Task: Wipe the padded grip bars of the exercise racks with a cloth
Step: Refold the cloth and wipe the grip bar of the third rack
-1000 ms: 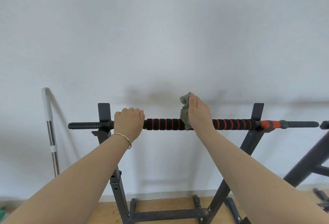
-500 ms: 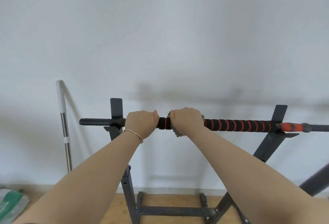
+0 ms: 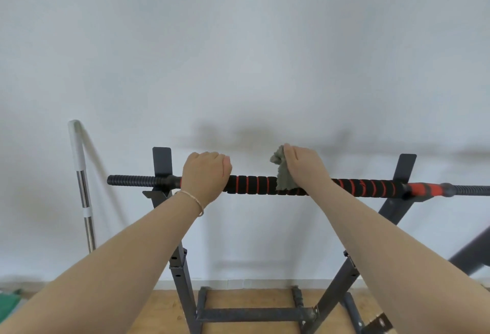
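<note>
A padded grip bar (image 3: 252, 184), black foam with red rings, lies level across the dark metal rack (image 3: 180, 267). My left hand (image 3: 205, 177) grips the bar near its left end, fingers curled over the top. Around the bar's middle, my right hand (image 3: 305, 168) holds a crumpled grey-green cloth (image 3: 282, 172) against the padding, and the cloth bunches out to the left of my thumb. Beyond my right wrist more ringed foam runs on to a red-and-black section (image 3: 424, 189) by the right upright.
A chrome pole with a white top (image 3: 82, 188) leans on the white wall at the left. A second dark rack's slanted leg (image 3: 474, 251) shows at the right edge. The rack's base (image 3: 252, 313) crosses the wooden floor below. Something green (image 3: 8, 307) lies at bottom left.
My right hand with the cloth slid left along the bar until it met my left hand, then moved back right to the middle. My left hand kept its grip.
</note>
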